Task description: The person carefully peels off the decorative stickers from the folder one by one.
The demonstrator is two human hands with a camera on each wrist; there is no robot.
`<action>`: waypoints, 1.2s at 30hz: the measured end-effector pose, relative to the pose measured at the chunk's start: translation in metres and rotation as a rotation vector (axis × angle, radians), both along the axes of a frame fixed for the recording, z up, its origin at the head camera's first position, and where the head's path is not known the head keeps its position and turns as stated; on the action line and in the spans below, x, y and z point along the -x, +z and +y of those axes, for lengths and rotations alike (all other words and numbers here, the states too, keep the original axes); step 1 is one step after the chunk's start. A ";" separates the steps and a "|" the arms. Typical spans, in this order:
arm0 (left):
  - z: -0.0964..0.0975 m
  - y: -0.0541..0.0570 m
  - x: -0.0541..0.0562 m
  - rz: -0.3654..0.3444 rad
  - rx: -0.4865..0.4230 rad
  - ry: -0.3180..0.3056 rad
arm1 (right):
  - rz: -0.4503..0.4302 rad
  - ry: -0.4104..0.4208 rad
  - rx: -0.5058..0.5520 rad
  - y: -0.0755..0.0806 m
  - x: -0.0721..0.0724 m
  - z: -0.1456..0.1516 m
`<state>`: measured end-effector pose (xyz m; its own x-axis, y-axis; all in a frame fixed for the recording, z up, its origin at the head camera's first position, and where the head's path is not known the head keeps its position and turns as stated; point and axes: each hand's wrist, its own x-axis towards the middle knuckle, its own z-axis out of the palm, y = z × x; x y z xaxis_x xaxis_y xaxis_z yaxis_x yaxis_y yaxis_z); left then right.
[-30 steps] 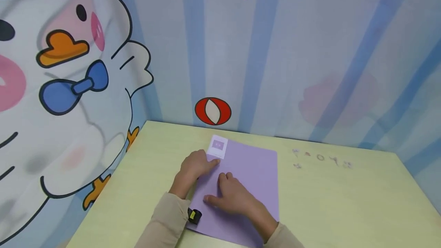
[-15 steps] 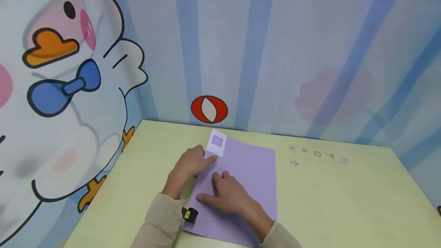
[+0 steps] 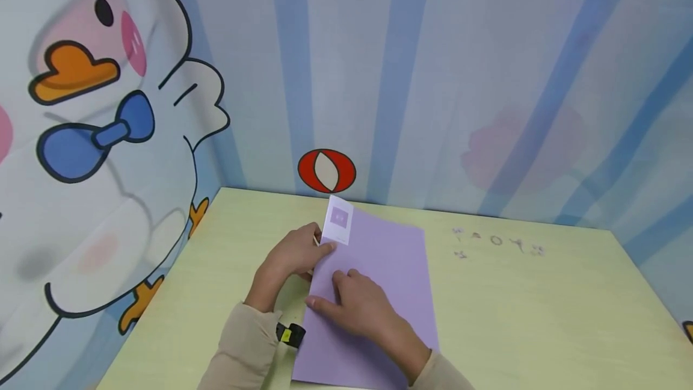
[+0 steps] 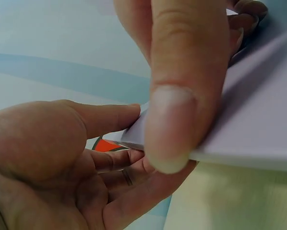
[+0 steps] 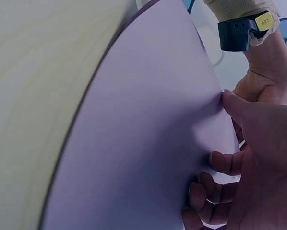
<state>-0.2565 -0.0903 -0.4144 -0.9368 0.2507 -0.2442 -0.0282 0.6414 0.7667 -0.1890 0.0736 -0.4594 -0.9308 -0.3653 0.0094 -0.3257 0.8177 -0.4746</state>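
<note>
Currently a purple sheet (image 3: 390, 263) is laid on the pale yellow table (image 3: 520, 312), long axis run near-to-far, white label (image 3: 338, 227) at its far-left corner. Small items (image 3: 476, 235) are set out to its right. Table is backed by duck-printed cloth (image 3: 352, 89). Right hand (image 3: 365, 306) is rested on sheet, fingers loosely bent, thumb at left edge. Farther out, same edge is pinched, slightly raised, by left hand (image 3: 293, 253), thumb on top, fingers under.

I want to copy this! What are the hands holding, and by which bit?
The left hand pinches the purple sheet by its left edge, just below the white label. The right hand rests on the sheet.
</note>
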 end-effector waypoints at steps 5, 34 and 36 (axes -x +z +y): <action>0.001 0.003 0.001 0.002 -0.012 -0.012 | 0.027 -0.011 -0.006 0.002 -0.001 0.000; 0.002 0.097 -0.079 0.342 -0.197 0.048 | 0.494 0.072 0.050 0.074 -0.026 0.034; 0.007 0.105 -0.092 0.379 -0.193 0.053 | 0.458 0.107 0.068 0.083 -0.031 0.039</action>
